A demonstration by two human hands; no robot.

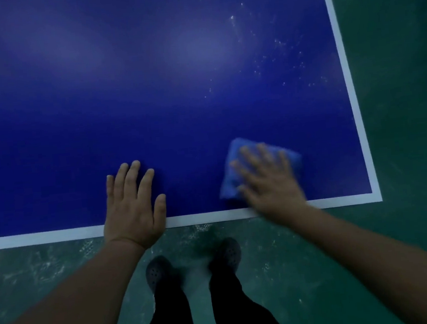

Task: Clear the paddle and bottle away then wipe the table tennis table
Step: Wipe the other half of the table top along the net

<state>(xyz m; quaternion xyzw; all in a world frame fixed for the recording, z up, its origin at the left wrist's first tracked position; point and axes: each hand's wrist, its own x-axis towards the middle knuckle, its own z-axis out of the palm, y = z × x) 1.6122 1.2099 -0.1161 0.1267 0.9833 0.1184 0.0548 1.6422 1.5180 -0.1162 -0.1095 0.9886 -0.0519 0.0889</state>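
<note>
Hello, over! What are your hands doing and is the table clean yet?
Left hand flat on table, bracing. Right hand flat on blue cloth, wiping near corner. White specks remain farther up. No paddle or bottle in view.

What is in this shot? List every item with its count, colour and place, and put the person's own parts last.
Table tennis table: one, dark blue with a white edge line, filling the upper frame; its near right corner shows.
White specks: a scatter, on the table's right part toward the far side.
Cloth: one, blue, folded, on the table near the front edge by the right corner.
Floor: green, right of and below the table.
Shoes: two, dark with holes, on the floor below the table edge.
Left hand: flat on the table at its front edge.
Right hand: fingers spread, pressing the cloth, blurred.
</note>
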